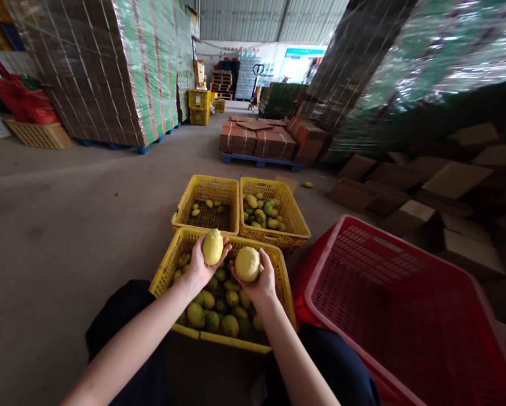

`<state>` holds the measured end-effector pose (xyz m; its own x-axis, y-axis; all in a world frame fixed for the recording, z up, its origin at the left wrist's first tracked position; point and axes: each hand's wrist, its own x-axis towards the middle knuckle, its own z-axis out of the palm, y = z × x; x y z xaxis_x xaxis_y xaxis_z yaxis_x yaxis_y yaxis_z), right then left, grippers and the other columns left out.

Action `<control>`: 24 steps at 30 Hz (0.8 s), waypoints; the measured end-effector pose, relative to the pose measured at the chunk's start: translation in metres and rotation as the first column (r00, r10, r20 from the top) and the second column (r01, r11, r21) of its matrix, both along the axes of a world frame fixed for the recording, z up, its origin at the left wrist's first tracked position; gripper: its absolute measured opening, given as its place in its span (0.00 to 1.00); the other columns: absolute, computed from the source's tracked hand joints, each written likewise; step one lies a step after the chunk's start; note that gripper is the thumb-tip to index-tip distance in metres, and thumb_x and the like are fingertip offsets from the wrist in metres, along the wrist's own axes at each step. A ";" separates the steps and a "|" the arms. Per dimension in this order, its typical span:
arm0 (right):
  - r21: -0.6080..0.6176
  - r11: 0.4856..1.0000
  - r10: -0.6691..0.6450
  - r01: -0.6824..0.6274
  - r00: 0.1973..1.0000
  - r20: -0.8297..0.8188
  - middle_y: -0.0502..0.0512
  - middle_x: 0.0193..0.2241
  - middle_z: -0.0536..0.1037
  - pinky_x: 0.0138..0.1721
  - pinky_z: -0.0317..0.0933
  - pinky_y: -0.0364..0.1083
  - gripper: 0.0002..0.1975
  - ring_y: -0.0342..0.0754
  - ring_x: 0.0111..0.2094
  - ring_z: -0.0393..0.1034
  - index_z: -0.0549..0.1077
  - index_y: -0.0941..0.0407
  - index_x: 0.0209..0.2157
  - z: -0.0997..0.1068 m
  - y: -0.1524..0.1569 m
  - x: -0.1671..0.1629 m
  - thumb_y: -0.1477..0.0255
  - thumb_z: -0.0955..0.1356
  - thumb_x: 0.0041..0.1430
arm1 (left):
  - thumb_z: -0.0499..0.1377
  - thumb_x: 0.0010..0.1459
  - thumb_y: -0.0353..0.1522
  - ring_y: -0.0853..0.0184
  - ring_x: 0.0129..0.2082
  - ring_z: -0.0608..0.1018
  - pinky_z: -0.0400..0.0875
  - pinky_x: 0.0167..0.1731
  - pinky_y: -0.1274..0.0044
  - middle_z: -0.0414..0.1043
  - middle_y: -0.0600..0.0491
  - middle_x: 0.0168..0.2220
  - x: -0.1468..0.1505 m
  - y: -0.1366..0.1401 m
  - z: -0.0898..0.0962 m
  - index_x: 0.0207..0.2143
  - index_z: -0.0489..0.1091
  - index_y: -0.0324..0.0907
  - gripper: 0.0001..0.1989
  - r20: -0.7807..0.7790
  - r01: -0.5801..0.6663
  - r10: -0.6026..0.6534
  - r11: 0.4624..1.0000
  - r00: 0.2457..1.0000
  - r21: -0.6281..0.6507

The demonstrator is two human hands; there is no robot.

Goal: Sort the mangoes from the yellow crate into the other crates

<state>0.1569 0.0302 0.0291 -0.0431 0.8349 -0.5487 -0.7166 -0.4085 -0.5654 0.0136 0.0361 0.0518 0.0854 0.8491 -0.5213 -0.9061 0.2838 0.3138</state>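
Observation:
My left hand (199, 264) is closed round a pale yellow lemon (212, 247), its pointed end tipped upward. A rounder, knobbly lemon (248, 264) rests in my right hand (264, 279), with the fingers curled about it. Both hands are held above a yellow plastic crate (289, 299) full of green and yellow lemons (232, 298). Beyond it on the left stands a second yellow crate (206, 181) with a few lemons on its bottom. Next to that, on the right, another yellow crate (297, 217) holds several yellow and green lemons.
A large red crate (341, 316) stands close on my right, with flattened cardboard boxes (447, 186) behind it. A loose lemon (307, 185) lies on the concrete floor (87, 225). Ahead is a blue pallet (261, 162) of brown cartons. Tall wrapped stacks (146, 73) rise on both sides.

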 end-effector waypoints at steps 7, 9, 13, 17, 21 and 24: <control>0.553 0.822 -0.292 -0.139 0.730 0.618 0.54 0.51 0.71 0.53 0.64 0.55 0.27 0.53 0.51 0.67 0.67 0.48 0.55 -0.018 -0.001 -0.016 0.56 0.69 0.53 | 0.50 0.59 0.39 0.61 0.39 0.81 0.76 0.40 0.71 0.79 0.47 0.37 0.015 -0.008 -0.015 0.39 0.75 0.37 0.18 0.056 -0.047 0.045 0.998 0.997 0.036; 0.576 0.749 -0.306 -0.326 0.601 0.739 0.58 0.55 0.67 0.60 0.55 0.57 0.29 0.56 0.57 0.62 0.69 0.50 0.55 -0.026 -0.003 -0.025 0.55 0.70 0.53 | 0.54 0.57 0.35 0.63 0.34 0.81 0.76 0.38 0.74 0.78 0.50 0.30 0.022 -0.009 -0.023 0.37 0.75 0.38 0.13 0.019 -0.079 0.079 0.996 0.997 0.030; 0.535 0.720 -0.309 -0.442 0.486 0.818 0.62 0.61 0.56 0.64 0.49 0.61 0.31 0.62 0.63 0.54 0.69 0.53 0.54 -0.036 -0.010 -0.035 0.54 0.70 0.51 | 0.59 0.54 0.34 0.62 0.37 0.81 0.75 0.42 0.74 0.79 0.51 0.33 0.029 -0.011 -0.032 0.44 0.75 0.38 0.16 -0.055 -0.013 0.022 0.988 0.998 0.154; 0.575 0.662 -0.423 -0.480 0.394 0.816 0.62 0.65 0.50 0.64 0.46 0.64 0.31 0.64 0.66 0.46 0.69 0.51 0.55 -0.028 -0.018 -0.036 0.56 0.72 0.51 | 0.57 0.59 0.41 0.61 0.45 0.79 0.71 0.49 0.72 0.78 0.50 0.44 0.022 -0.009 -0.029 0.52 0.71 0.42 0.21 -0.033 0.051 -0.044 0.963 0.999 0.263; 0.638 0.571 -0.516 -0.517 0.378 0.769 0.61 0.67 0.49 0.63 0.49 0.66 0.28 0.65 0.66 0.48 0.70 0.50 0.53 -0.020 -0.029 -0.037 0.58 0.73 0.51 | 0.55 0.59 0.48 0.58 0.46 0.79 0.72 0.48 0.71 0.77 0.46 0.44 0.011 -0.009 -0.025 0.50 0.73 0.39 0.25 -0.064 0.182 -0.171 0.937 0.983 0.297; 0.676 0.532 -0.554 -0.510 0.394 0.733 0.63 0.65 0.55 0.62 0.50 0.68 0.26 0.65 0.66 0.48 0.69 0.50 0.52 -0.021 -0.037 -0.040 0.60 0.73 0.53 | 0.55 0.60 0.48 0.60 0.42 0.80 0.73 0.44 0.74 0.78 0.46 0.39 0.007 -0.010 -0.027 0.43 0.75 0.38 0.24 -0.118 0.186 -0.158 0.938 0.980 0.293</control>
